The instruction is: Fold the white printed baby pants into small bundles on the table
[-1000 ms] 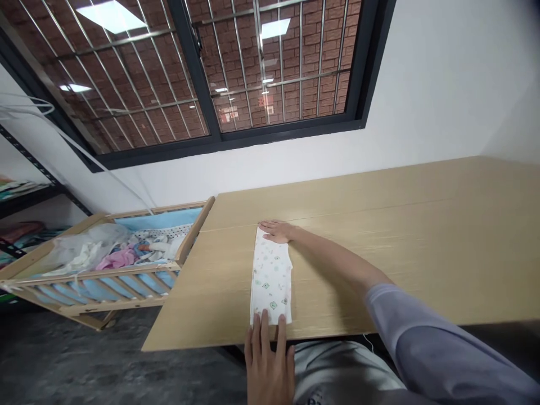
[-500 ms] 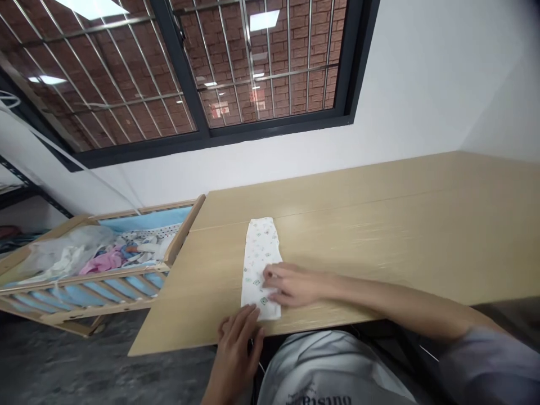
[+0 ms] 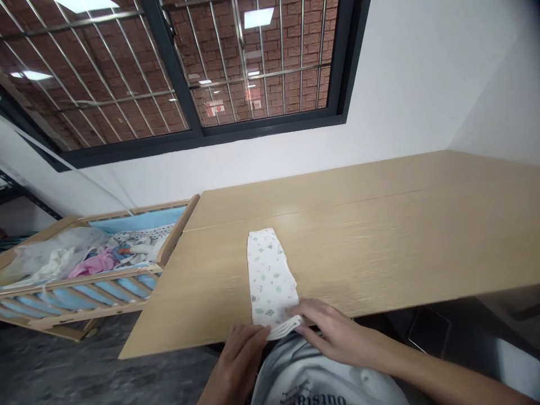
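A long strip of white cloth with a small green print [image 3: 271, 275] lies folded lengthwise on the pale wooden table [image 3: 379, 225], running away from me. My right hand [image 3: 331, 329] has its fingers on the cloth's near end, where the layers curl upward. My left hand [image 3: 240, 357] sits at the near left corner of the cloth, fingertips at its edge. Part of that end is hidden under my fingers.
To the left of the table stands a wooden baby cot [image 3: 84, 287] with blue padding, holding clothes and a plastic bag. A barred window [image 3: 253, 62] sits in the white wall behind. My grey printed shirt [image 3: 320, 379] shows below the table's near edge.
My right hand has moved from the middle of the cloth to its near end, which now curls up. My left hand has moved closer to the cloth's near left corner.
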Motion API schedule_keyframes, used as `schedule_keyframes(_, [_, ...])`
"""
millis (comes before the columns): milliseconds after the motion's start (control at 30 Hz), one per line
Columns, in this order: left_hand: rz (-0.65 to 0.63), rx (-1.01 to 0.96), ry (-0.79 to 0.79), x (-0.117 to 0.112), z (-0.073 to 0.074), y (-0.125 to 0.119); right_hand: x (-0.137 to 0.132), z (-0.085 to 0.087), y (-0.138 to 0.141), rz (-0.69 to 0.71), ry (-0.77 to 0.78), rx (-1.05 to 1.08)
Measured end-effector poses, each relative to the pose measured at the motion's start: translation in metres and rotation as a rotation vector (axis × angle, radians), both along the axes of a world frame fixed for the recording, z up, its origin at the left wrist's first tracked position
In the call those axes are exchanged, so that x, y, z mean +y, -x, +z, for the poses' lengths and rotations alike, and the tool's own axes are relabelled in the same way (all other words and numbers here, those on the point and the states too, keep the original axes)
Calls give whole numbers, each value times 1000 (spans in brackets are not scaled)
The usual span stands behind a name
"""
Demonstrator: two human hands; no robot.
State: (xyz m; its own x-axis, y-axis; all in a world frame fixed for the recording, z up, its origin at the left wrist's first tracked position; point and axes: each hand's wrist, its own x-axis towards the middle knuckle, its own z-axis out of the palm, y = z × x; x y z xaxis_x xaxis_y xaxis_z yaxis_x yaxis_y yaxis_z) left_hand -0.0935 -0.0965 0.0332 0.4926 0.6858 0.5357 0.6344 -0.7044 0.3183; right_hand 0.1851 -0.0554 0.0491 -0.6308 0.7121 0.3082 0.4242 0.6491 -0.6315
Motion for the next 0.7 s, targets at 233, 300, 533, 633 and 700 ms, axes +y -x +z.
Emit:
schedule_keyframes(233, [54,-120,-13,87,64,-13,85,42,7,-85,75,179])
schedule_keyframes(300, [108,-122,3,127,75,-15,128,41,16,-133,49,197])
schedule_keyframes(533, [337,0,209,237,57,-27,243,9,43,-340,307,113])
schedule_keyframes(633, [380,52,241,258,44,-33,260,-6,51,-420,312,71])
schedule_keyframes(700, [417,77,245,261,40,-36,262,-12,53,-435,307,45])
